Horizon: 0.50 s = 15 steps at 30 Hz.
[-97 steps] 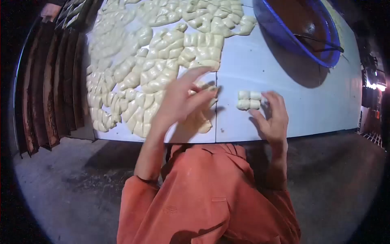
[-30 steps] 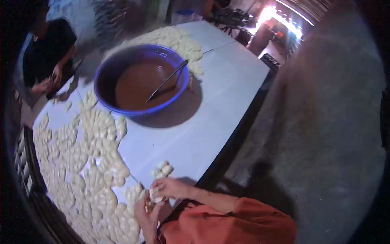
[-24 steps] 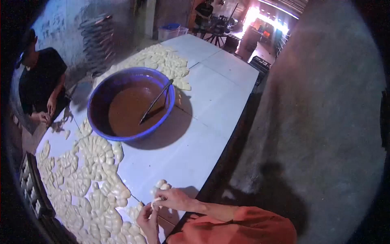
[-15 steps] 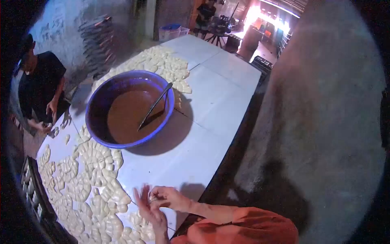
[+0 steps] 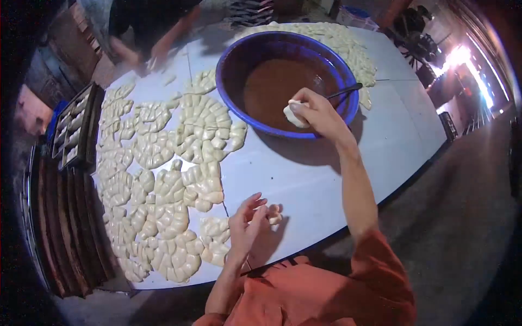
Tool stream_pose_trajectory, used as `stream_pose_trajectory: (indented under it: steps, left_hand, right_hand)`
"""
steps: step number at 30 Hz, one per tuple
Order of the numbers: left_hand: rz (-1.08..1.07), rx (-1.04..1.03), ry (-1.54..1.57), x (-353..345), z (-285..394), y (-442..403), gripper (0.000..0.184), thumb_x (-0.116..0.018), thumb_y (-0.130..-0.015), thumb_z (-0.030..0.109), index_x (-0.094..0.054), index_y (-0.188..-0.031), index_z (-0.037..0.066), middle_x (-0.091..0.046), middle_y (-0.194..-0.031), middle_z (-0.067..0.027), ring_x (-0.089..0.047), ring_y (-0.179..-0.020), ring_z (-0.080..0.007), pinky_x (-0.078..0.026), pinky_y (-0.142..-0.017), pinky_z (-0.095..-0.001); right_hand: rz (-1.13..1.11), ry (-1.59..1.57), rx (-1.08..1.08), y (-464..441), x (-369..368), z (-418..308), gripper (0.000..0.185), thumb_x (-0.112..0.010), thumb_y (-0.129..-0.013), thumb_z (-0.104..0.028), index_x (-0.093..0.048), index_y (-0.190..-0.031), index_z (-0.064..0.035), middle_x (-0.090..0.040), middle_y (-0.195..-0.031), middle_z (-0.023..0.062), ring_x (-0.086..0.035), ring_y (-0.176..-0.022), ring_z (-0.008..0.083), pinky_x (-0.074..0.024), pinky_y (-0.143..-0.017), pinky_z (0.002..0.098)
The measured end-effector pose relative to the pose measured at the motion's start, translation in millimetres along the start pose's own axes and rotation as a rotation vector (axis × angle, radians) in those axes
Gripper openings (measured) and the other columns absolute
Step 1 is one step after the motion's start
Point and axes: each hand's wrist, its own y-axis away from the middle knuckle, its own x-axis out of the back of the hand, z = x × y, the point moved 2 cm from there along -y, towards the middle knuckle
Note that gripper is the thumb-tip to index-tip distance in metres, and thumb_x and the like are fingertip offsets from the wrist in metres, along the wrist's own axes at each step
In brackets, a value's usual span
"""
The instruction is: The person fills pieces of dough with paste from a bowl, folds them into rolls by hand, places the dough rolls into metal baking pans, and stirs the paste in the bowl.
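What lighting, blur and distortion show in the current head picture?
Head view: white glare burns out the upper right; the round blue basin throws a dark shadow on the white table; the table's near edge bows with lens distortion; the person in dark clothing, upper left, looks blurred.

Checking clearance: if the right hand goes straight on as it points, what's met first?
Probably the brown liquid in the blue basin, dough piece in the right hand leading; height above it is unclear.
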Motion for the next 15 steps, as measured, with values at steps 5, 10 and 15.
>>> stream_pose_trajectory:
  steps: [5,10,15]
  left_hand:
    - [-0.015,0.017,-0.099,16.1,4.9,7.7,0.039,-0.063,-0.098,0.015,-0.055,-0.132,-0.004,-0.067,-0.117,-0.0153,-0.066,-0.098,-0.0154,-0.052,-0.085,-0.0265]
    - [-0.019,0.085,-0.139,24.8,7.1,13.2,0.035,-0.063,-0.098,0.013,-0.058,-0.128,-0.004,-0.069,-0.113,-0.0129,-0.066,-0.099,-0.0153,-0.053,-0.086,-0.028]
    - [-0.02,0.003,-0.067,12.3,11.3,-22.4,0.032,-0.06,-0.1,0.014,-0.059,-0.127,-0.003,-0.068,-0.116,-0.0123,-0.067,-0.101,-0.0179,-0.053,-0.088,-0.0298]
  right_hand:
    - [-0.384,0.664,-0.068,-52.4,-14.8,47.6,0.024,-0.061,-0.091,-0.026,-0.063,-0.096,-0.0025,-0.069,-0.088,0.0099,-0.063,-0.075,0.0179,-0.0493,-0.068,0.0345]
    - [-0.462,0.556,-0.151,-49.1,-17.3,37.8,0.031,-0.064,-0.086,-0.031,-0.068,-0.101,-0.0046,-0.071,-0.098,0.014,-0.066,-0.09,0.0267,-0.0495,-0.081,0.0405]
    - [-0.198,-0.451,-0.201,-25.4,-16.5,12.0,0.016,-0.063,-0.097,-0.021,-0.063,-0.094,-0.0055,-0.063,-0.083,0.0016,-0.063,-0.074,0.0088,-0.0497,-0.062,0.0222]
